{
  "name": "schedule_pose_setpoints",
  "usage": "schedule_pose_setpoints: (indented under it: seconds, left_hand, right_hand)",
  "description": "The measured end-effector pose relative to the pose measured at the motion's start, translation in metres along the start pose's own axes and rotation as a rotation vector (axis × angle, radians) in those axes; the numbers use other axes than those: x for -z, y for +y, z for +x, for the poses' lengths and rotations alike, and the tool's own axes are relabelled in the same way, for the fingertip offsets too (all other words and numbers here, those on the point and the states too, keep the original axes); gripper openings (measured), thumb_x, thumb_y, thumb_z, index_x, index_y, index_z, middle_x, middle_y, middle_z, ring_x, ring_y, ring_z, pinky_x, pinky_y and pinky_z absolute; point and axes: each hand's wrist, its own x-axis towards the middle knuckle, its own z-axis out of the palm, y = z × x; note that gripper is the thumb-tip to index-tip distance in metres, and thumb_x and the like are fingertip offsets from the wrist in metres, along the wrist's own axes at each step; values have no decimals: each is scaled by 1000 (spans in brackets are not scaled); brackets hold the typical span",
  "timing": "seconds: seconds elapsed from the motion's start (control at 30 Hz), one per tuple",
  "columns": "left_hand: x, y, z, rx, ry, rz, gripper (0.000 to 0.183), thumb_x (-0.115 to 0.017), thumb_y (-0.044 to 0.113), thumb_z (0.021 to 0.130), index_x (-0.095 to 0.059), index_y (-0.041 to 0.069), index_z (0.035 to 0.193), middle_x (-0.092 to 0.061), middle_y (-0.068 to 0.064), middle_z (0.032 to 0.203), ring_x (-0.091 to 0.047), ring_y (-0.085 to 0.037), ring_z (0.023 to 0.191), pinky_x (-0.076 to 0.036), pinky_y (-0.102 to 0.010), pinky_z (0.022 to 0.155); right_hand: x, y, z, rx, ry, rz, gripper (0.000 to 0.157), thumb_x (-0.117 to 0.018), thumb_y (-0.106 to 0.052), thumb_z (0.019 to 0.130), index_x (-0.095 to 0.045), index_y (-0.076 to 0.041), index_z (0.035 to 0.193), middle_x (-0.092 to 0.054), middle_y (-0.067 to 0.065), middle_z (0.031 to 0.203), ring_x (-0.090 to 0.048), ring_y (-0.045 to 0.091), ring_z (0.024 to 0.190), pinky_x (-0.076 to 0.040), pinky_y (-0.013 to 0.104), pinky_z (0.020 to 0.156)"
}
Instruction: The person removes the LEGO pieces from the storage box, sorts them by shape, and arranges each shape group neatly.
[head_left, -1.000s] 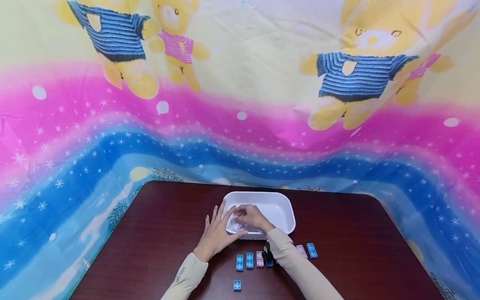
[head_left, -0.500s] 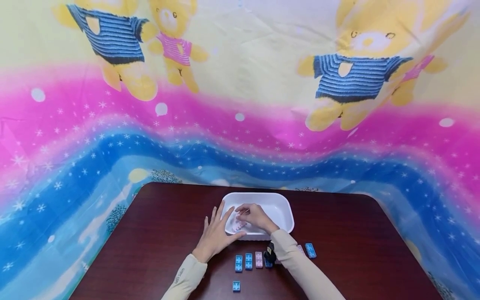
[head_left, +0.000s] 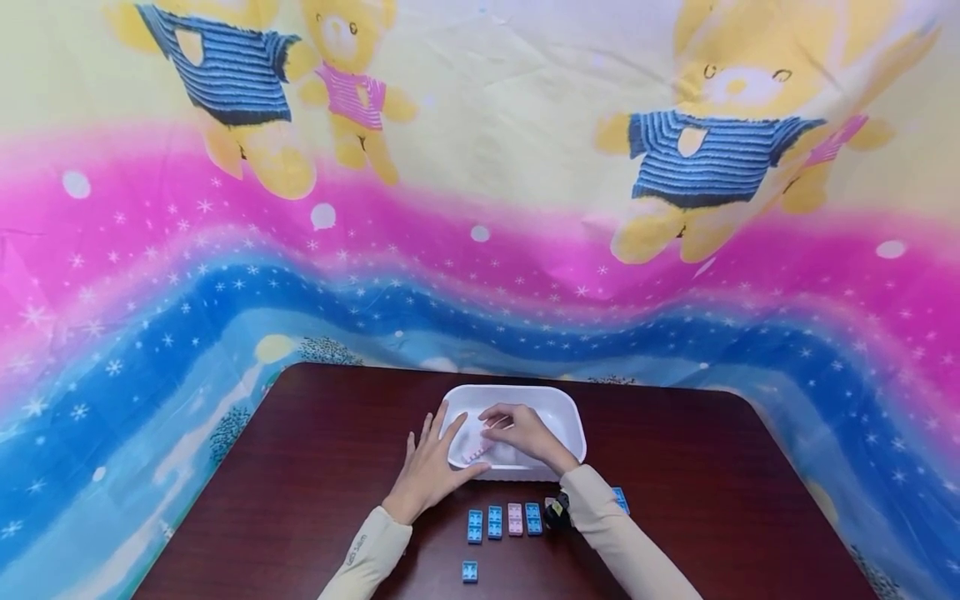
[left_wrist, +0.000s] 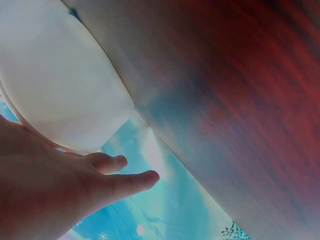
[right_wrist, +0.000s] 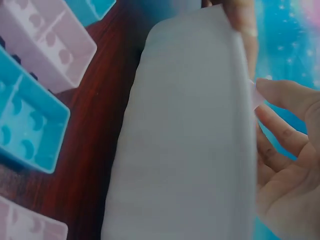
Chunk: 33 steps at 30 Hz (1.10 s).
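Note:
A white plastic tray stands on the table. My left hand rests at its left end, fingers spread, thumb along the near rim. In the left wrist view that hand lies against the tray's outer wall. My right hand reaches over the near rim into the tray. Its thumb and fingers pinch a pink building block, mostly hidden behind the tray wall in the right wrist view. More pink blocks show inside the tray, below and left of the right fingertips.
In front of the tray, a row of blue blocks and pink blocks lies on the dark wooden table. One smaller blue block sits nearer me. The right sleeve partly covers the row's right end.
My right hand has shifted right and slightly up inside the tray, uncovering more of the pink blocks there. Its wrist now covers the row farther right. My left hand has stayed in place.

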Motion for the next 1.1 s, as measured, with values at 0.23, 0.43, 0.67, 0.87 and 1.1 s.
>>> schedule_pose_setpoints:
  seconds: [0.23, 0.43, 0.67, 0.87, 1.1]
  left_hand:
    - [-2, -2, 0, 2, -1, -2, 95, -70, 73, 89, -45, 19, 163, -15, -14, 176, -22, -53, 155, -20, -79, 115]
    - [-2, -3, 0, -6, 3, -7, 94, -70, 72, 89, -44, 20, 163, -14, -14, 177, -22, -52, 156, -21, -80, 115]
    - [-3, -2, -2, -12, 9, -19, 91, -74, 66, 90, -45, 17, 162, -18, -17, 175, -24, -54, 154, -22, -81, 113]
    - [-2, -2, 0, -5, 11, -26, 93, -74, 66, 90, -44, 18, 163, -17, -15, 176, -23, -53, 155, -21, -80, 114]
    - [-2, -2, 0, 1, -5, -18, 94, -70, 71, 90, -42, 21, 164, -14, -13, 177, -21, -51, 156, -20, -79, 115]
  right_hand:
    - [2, -6, -13, 37, -30, -31, 29, -76, -11, 97, -74, 5, 120, -77, 10, 102, -72, 20, 92, -58, 30, 83]
    - [4, -14, -27, 71, -33, -31, 27, -77, -9, 96, -74, 5, 119, -77, 8, 99, -72, 17, 89, -59, 30, 85]
    - [4, -24, -45, 72, -74, -6, 28, -78, -9, 97, -73, 5, 120, -75, 6, 97, -69, 13, 88, -60, 33, 85]
    - [4, -27, -57, 39, -102, 11, 30, -79, -8, 95, -74, 2, 122, -74, 2, 97, -68, 11, 89, -60, 34, 85]
    - [-2, -27, -72, 22, -140, 64, 26, -80, -5, 94, -75, -1, 119, -73, 3, 96, -68, 12, 88, -58, 27, 81]
